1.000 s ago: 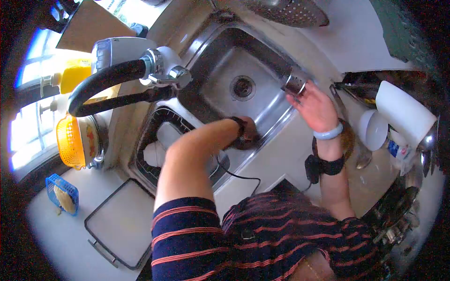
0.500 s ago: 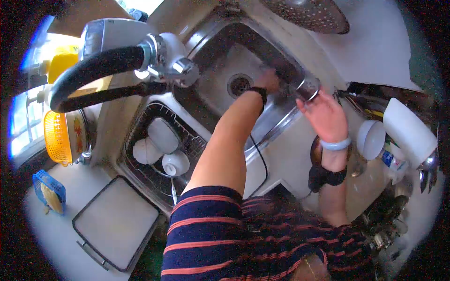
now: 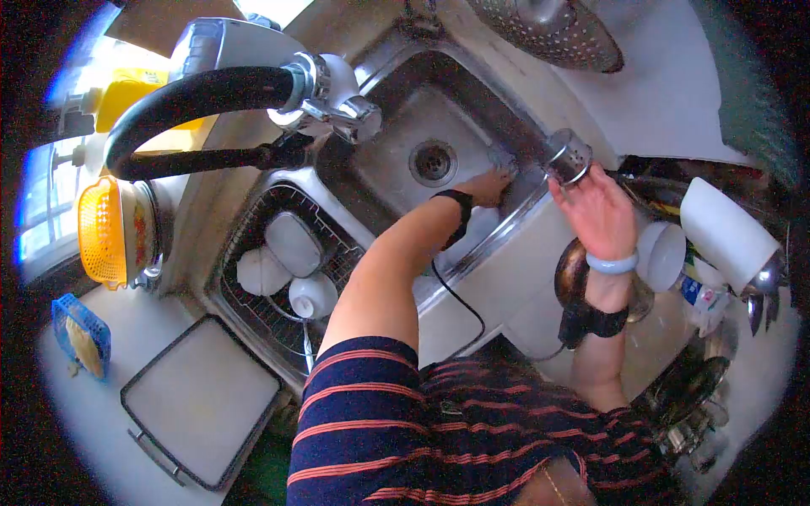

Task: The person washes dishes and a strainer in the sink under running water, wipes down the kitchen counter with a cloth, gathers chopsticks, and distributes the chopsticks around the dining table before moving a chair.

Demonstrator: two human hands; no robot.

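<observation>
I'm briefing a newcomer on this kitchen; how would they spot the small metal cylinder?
Start at the steel sink. By its right-hand rim, the right hand holds the metal cylinder. The colander farther up has holes too, but is wide and curved; the cylinder is narrow and straight-sided.

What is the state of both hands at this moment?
Left hand: down in the sink; grip cannot be told.
Right hand: holding a perforated metal cup.

- Two hands, left hand (image 3: 489,187) and right hand (image 3: 601,212)
- One perforated metal cylinder (image 3: 571,158), two o'clock
- Three white dishes (image 3: 294,244), nine o'clock
- Two plastic baskets, orange basket (image 3: 101,234) and blue basket (image 3: 96,325), around nine
- One round metal drain (image 3: 433,163), twelve o'clock
</observation>
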